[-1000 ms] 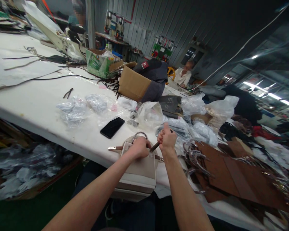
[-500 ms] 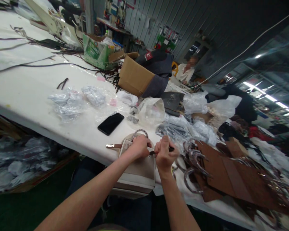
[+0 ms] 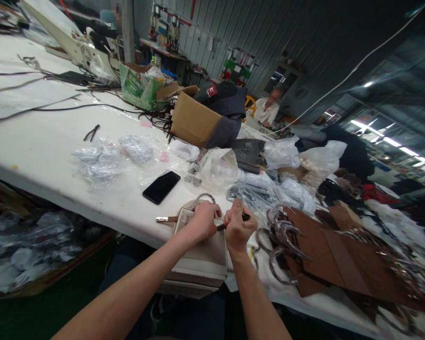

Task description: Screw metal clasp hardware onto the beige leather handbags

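Note:
A beige handbag (image 3: 201,257) stands at the table's near edge, tilted against my lap. Its wrapped round handle (image 3: 204,196) rises behind the top. My left hand (image 3: 204,221) is closed over the bag's top edge, fingers curled and partly hidden. To the left, a brown strap (image 3: 172,219) with a shiny metal end sticks out from the bag. My right hand (image 3: 240,225) makes a fist at the bag's right side around a narrow dark strap-like piece (image 3: 221,227). This piece spans the small gap between both hands, and a dark end shows above the right fist.
A black phone (image 3: 161,187) lies beyond the bag, with crumpled plastic (image 3: 101,163) behind it. Brown bag panels (image 3: 333,255) with wrapped handles are piled at right. Farther back are a cardboard box (image 3: 194,120), a green box (image 3: 138,87) and a seated person (image 3: 267,111).
The view has shifted slightly, so the background sits a little to the left. Both hands keep their grips at the bag, with the right fist turned very slightly.

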`<state>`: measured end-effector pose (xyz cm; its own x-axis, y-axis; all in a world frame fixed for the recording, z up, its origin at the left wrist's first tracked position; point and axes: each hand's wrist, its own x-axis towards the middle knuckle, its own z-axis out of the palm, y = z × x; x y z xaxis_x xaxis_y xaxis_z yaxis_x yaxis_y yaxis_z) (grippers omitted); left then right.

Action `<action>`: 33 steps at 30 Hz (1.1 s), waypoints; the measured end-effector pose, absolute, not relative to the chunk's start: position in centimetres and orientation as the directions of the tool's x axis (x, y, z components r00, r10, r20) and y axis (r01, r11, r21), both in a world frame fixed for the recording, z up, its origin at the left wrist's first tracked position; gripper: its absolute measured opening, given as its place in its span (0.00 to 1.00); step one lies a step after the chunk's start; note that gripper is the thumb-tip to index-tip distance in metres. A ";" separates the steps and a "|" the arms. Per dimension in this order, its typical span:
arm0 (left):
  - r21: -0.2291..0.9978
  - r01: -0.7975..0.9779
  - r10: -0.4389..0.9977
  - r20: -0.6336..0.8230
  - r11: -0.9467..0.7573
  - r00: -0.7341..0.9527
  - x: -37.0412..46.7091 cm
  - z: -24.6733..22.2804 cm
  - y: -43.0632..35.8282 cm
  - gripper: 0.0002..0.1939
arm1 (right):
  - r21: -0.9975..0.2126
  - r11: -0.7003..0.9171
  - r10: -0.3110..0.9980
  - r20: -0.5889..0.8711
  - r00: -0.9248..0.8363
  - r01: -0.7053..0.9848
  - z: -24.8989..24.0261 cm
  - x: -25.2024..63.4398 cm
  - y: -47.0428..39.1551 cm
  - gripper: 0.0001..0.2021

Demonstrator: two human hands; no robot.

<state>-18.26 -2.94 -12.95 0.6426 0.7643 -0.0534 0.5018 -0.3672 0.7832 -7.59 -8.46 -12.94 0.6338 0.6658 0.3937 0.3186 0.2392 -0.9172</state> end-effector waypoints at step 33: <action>0.974 0.226 0.865 -0.112 -0.002 0.489 -29.4 -17.9 0.1 0.17 | -0.939 0.343 0.769 0.281 0.574 -0.001 -12.6 -16.2 -4.7 0.32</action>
